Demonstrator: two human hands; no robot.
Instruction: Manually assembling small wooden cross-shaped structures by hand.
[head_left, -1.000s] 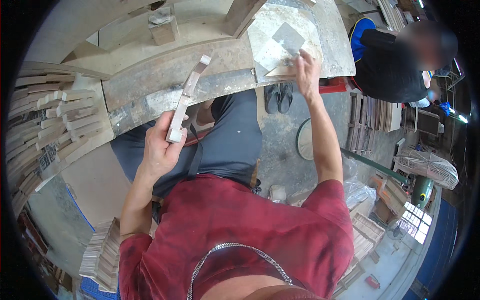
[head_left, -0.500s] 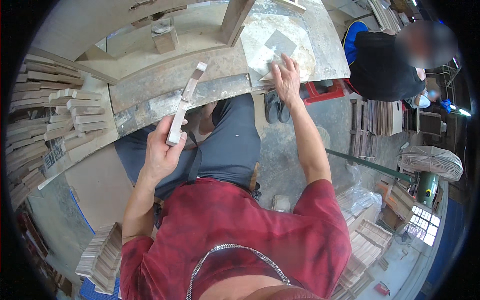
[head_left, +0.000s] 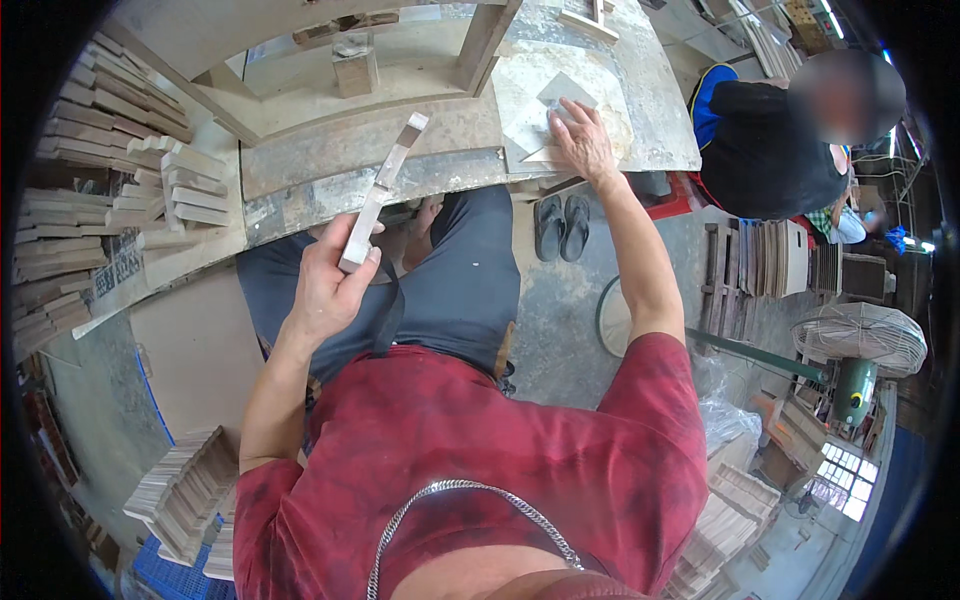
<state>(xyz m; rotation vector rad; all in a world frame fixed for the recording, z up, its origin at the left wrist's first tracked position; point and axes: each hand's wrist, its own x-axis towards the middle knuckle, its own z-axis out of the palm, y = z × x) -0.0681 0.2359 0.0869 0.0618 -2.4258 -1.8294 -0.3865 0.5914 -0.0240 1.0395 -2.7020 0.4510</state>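
In my left hand (head_left: 330, 285) is a narrow, notched wooden piece (head_left: 383, 187), gripped by its lower end between thumb and fingers. It tilts up and to the right, its far end over the workbench's front edge. My right hand (head_left: 583, 143) rests on a stained whitish board (head_left: 520, 95), fingers stretched out at the lower edge of a grey square sheet (head_left: 570, 88). Part of the sheet is hidden under the fingertips. Beside the wrist, a pale pointed offcut (head_left: 543, 156) lies at the bench edge.
Stacked wooden strips (head_left: 195, 185) stand at the left, near a wooden frame (head_left: 490, 45) and block (head_left: 355, 68) on the workbench (head_left: 375, 128). Slippers (head_left: 562, 228) lie on the floor. At the right are a seated person (head_left: 765, 140) and a fan (head_left: 860, 340).
My left hand has risen slightly with the wooden piece. My right hand has shifted a little to the right, its fingers still at the grey sheet. The whole view has turned slightly.
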